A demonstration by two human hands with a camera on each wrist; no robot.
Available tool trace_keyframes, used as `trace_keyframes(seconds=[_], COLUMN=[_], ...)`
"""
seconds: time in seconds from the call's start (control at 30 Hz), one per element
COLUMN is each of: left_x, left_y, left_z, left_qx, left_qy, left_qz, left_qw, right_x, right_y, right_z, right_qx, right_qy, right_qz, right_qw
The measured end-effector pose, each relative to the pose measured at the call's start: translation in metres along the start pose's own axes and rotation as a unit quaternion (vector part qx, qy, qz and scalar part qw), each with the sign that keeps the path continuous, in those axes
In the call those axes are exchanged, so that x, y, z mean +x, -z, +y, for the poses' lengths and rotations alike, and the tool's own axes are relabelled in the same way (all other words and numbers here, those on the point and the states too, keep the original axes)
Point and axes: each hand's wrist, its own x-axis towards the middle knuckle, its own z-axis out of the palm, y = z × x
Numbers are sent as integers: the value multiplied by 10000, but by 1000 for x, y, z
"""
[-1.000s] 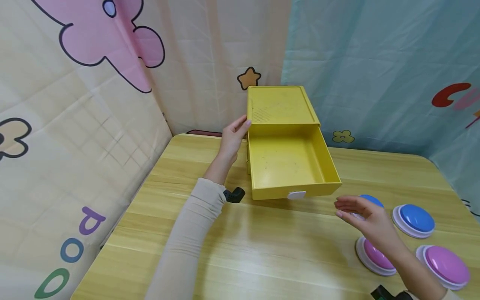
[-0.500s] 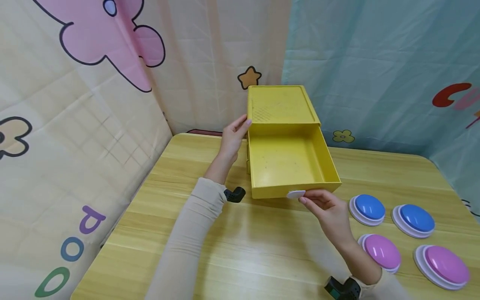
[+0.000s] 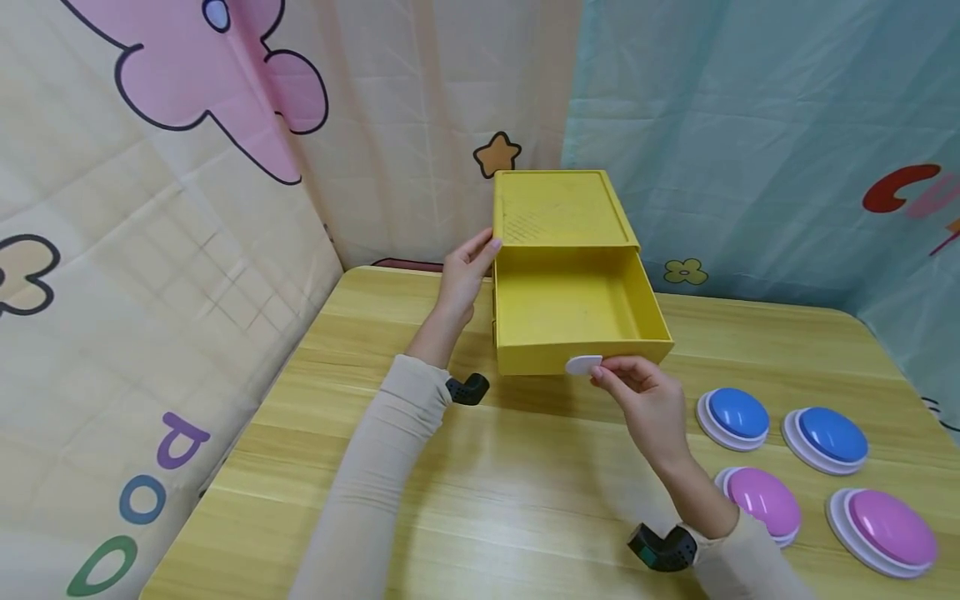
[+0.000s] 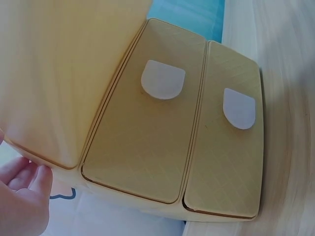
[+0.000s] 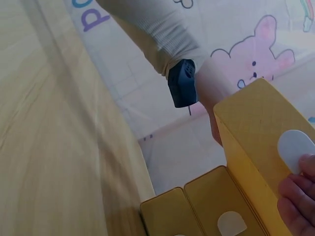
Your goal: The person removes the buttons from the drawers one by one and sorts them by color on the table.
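Observation:
A yellow drawer cabinet (image 3: 564,208) stands at the back of the table, its top drawer (image 3: 570,310) pulled out and bare inside. My right hand (image 3: 651,408) pinches the white tab handle (image 3: 582,365) on that drawer's front between thumb and fingers. At the cabinet's left side, my left hand (image 3: 463,283) touches the upper edge with its fingertips. In the left wrist view, part of the left hand (image 4: 24,196) is against the side wall, and two lower drawers (image 4: 142,132) with white tabs are shut beneath.
To the right on the wooden table (image 3: 525,492) are two blue domed buttons (image 3: 832,435) and two pink ones (image 3: 892,527), all on white bases. The right forearm partly covers one pink button. A printed curtain (image 3: 420,100) hangs behind and to the left.
My right hand has moved left from beside the buttons and taken hold of the white tab. The drawer has slid slightly inward. The left hand has stayed in place.

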Motion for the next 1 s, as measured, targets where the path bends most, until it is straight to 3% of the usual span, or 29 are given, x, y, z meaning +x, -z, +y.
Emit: trace_keyframes(seconds=[0.37, 0.6, 1.0], left_x=[0, 0, -1], left_y=[0, -1, -1], left_z=[0, 3, 2], left_qx=[-82, -164, -57], left_qy=[137, 261, 228], left_qz=[26, 20, -46], left_qw=[9999, 9995, 9997], right_x=[43, 68, 99], right_y=[-18, -27, -36], right_z=[-17, -9, 1], right_qx=[167, 430, 423], right_qy=[-125, -354, -618], right_qz=[173, 337, 451], right_qw=[9996, 9979, 9962])
